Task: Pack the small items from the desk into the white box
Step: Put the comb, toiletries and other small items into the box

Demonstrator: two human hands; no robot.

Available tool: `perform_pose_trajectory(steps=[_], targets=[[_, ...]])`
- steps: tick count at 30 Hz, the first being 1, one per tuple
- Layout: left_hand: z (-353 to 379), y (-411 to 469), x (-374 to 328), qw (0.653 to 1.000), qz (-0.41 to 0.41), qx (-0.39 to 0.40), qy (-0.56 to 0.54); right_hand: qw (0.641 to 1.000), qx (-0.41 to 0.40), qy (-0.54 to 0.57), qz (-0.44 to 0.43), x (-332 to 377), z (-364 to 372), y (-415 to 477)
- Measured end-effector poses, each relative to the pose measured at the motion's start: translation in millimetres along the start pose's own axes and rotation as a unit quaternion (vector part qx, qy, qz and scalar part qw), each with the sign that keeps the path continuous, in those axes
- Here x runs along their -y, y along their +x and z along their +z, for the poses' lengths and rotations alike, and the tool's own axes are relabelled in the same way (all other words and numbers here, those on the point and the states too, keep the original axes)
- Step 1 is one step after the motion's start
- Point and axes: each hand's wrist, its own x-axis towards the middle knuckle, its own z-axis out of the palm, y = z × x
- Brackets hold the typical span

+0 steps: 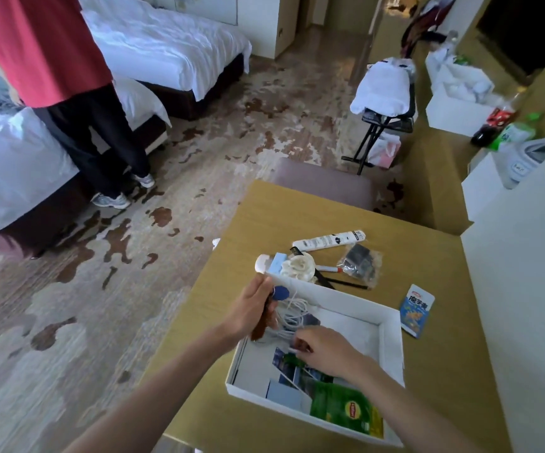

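Note:
The white box sits on the wooden desk. In it lie a coiled white cable, photo cards and a green Lipton tea packet. My left hand is over the box's far-left corner, shut on a blue tag with a brown tassel. My right hand is inside the box, fingers pinched on a small dark item near the cable. On the desk beyond lie a white tube, a white bottle, a clear bag of dark items, a black comb and a blue packet.
A white wall borders the desk on the right. A padded stool stands behind the desk. A person in a red shirt stands between beds at the left. A folding rack and white boxes are at the back right.

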Motion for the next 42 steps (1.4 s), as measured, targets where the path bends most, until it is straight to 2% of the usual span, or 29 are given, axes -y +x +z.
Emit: perform_pose_trajectory(steps=[4,7,9,12,17,21,25,33,38,40,42], targets=[[3.1,-4.3,-4.8,0.99,0.002,0.083,0.118,0.999,-0.043,-0.009,0.032,-9.5,-3.3,-20.9],[10.9,-6.9,9.2,0.954,0.005,0.156,0.258,0.999,0.037,0.006,0.033,-14.4,9.6,-50.4],[20.1,-8.5,24.1,0.921,0.03,0.201,0.332,0.994,0.094,-0.047,0.015,-10.9,20.4,-64.9],[32.6,-3.0,39.3,0.881,0.064,0.242,0.402,0.984,0.122,-0.13,-0.013,-3.9,25.4,-68.9],[51.0,4.1,63.6,0.828,0.034,0.301,0.471,0.981,0.143,-0.132,0.01,1.8,22.3,-75.6],[65.5,10.3,69.5,0.809,0.039,0.313,0.496,0.978,0.156,-0.134,0.034,-6.7,15.7,-82.3],[77.0,13.0,70.8,0.792,0.025,0.333,0.512,0.974,0.169,-0.147,0.02,-12.9,12.8,-85.8],[74.5,9.4,80.9,0.792,-0.017,0.317,0.521,0.973,0.191,-0.133,-0.005,-22.9,10.5,-86.3],[77.4,12.3,72.5,0.801,0.008,0.286,0.526,0.963,0.206,-0.171,-0.017,-24.1,4.4,-83.1],[76.0,15.8,69.9,0.786,0.029,0.267,0.556,0.961,0.212,-0.178,-0.022,-23.2,5.8,-82.5],[73.3,19.0,68.6,0.753,0.043,0.266,0.6,0.96,0.217,-0.176,-0.026,-23.5,6.0,-83.7]])
